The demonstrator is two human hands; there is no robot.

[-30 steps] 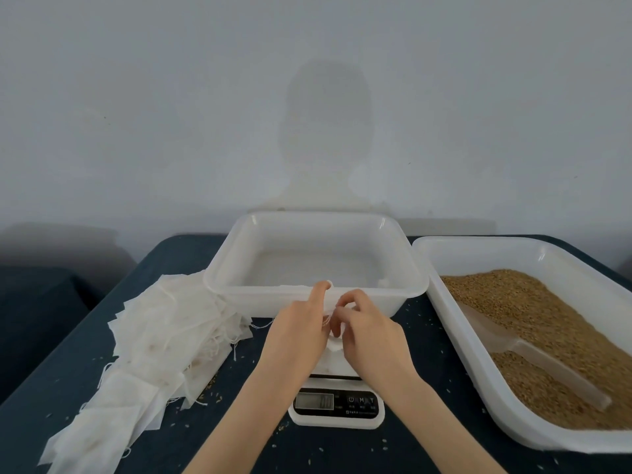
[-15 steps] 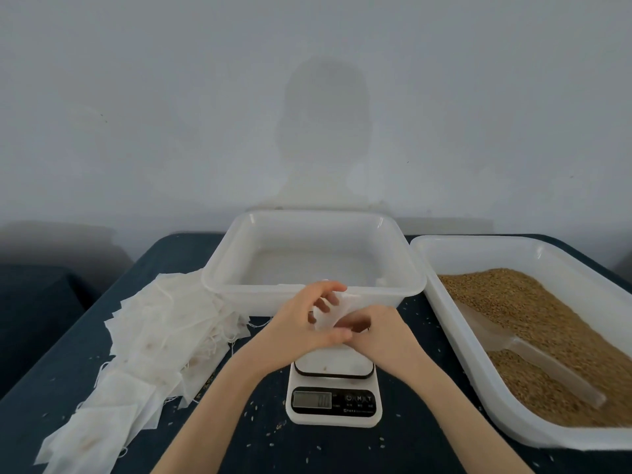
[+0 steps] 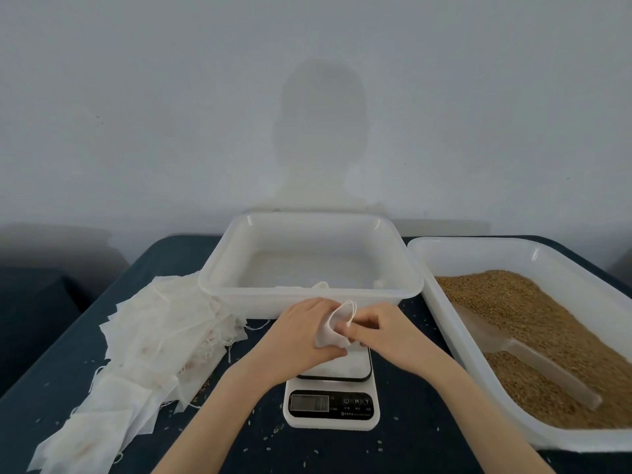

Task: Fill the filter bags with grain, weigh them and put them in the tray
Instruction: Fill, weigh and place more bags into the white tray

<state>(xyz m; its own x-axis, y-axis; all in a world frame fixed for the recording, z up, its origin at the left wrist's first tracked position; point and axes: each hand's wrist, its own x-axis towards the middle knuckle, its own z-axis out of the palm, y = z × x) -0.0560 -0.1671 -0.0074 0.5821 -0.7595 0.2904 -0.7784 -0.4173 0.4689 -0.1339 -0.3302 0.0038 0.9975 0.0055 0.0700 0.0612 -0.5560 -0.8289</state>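
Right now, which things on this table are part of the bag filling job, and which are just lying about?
In use: filter bag held by left hand and right hand; scale; grain bin; scoop; tray; spare bags.
Lying about: spilled grains.

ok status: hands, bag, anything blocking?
Left hand and right hand both grip one filter bag above the scale. Tray just beyond. Nothing blocking.

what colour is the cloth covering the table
Dark navy blue table cloth, seen in the head view.
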